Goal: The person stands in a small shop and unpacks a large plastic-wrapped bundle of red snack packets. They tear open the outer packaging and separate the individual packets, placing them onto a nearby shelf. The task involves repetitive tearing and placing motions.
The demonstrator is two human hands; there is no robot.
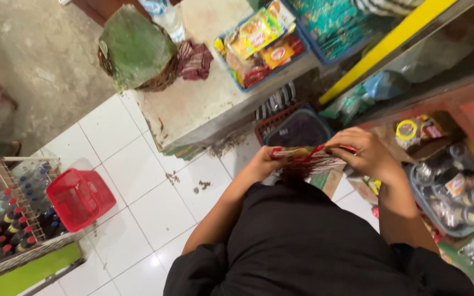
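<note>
I hold a stack of flat red and green sachet packets [306,157] in front of my black shirt. My left hand [261,164] grips the left end of the packets. My right hand [366,154] rests on top of the right end, fingers curled over them. Below the packets sits a dark basket with a blue rim [303,129] inside a red crate [267,125].
A low table [193,104] carries a woven basket with a green cover [137,50], a red cloth [195,60] and a blue tray of snack packs [259,41]. A red plastic basket [79,198] and a rack of bottles [6,219] stand left. Shelves with jars [462,186] stand right.
</note>
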